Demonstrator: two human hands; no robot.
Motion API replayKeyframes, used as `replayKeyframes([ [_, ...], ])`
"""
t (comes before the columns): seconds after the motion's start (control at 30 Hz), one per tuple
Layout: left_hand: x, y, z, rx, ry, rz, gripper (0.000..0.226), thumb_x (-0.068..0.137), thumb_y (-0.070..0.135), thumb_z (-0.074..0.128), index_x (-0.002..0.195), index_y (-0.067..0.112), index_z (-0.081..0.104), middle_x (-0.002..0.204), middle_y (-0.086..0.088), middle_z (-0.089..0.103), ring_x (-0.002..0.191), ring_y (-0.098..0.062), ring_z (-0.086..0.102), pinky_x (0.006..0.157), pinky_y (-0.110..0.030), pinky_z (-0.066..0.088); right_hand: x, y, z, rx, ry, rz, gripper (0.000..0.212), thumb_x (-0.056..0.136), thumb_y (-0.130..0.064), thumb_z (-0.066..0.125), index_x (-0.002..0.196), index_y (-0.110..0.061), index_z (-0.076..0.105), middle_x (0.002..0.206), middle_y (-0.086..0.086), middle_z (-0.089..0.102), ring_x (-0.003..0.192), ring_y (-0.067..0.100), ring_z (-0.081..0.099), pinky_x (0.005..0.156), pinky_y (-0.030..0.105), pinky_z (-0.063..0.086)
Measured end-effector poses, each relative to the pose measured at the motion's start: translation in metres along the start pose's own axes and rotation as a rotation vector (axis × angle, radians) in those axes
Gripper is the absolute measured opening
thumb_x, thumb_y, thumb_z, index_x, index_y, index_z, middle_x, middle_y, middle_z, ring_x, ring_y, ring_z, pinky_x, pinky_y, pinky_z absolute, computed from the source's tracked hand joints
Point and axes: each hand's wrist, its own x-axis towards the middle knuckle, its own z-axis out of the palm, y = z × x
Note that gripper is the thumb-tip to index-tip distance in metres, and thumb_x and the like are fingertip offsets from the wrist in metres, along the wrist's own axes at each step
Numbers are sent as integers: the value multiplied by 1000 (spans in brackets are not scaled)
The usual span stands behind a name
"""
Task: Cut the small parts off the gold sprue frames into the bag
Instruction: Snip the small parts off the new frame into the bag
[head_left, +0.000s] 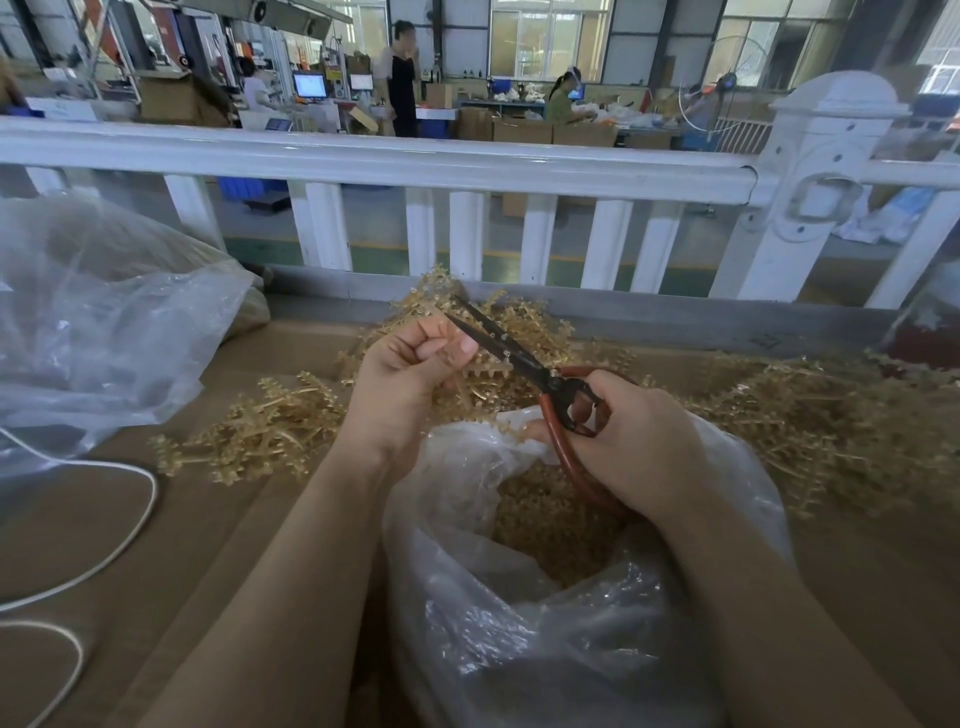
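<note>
Far to my left a big crumpled clear plastic sack (104, 332) slumps on the brown cardboard-covered bench (218, 519), beside a loose white cord (130, 525); I cannot tell what it holds. Next lies a heap of gold branching plastic sprue frames (260, 431), parts on them as far as I can see. My left hand (405, 379) is curled round one gold frame (485, 371), pinching it above the bag's mouth. The dark blades of my red-handled scissors (519, 358) stand apart at that frame. My right hand (639, 441) grips the handles, fingers through the loops. Under both hands the open clear plastic bag (519, 623) holds a good layer of small gold cut parts (550, 525). Right of that spreads another large pile of gold frames (821, 415). I judge plenty is left.
</note>
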Motion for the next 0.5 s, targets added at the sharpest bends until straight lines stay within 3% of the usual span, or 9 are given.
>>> replayKeyframes([
  [0.13,-1,0,-2,48,4,26,9,79,8,70,73,14,67,62,3,65,59,-14,53,59,-29,45,-1,-2,-3,-61,29,-32,67,64,-102,26,85,-42,50,63,-25,52,56,-8,45,54,9,29],
  [0.27,-1,-3,0,75,-13,44,10,82,0,67,88,-7,61,63,1,66,55,-9,57,53,-20,48,-1,-5,-5,-106,48,-39,71,66,-100,17,86,-39,47,67,-20,56,57,2,47,52,11,31],
  [0.4,-2,-2,2,69,-47,48,3,85,-4,64,87,-4,62,65,5,69,55,-5,58,52,-17,48,-1,-6,-4,-77,19,-23,70,65,-100,21,80,-37,46,61,-23,49,55,-6,45,51,12,32],
  [0.5,-3,0,4,64,-58,50,4,83,2,66,86,4,65,66,5,70,55,-5,57,53,-17,48,-1,-4,-3,-58,-8,-4,79,63,-102,23,83,-33,55,64,-21,55,58,-5,50,53,15,39],
])
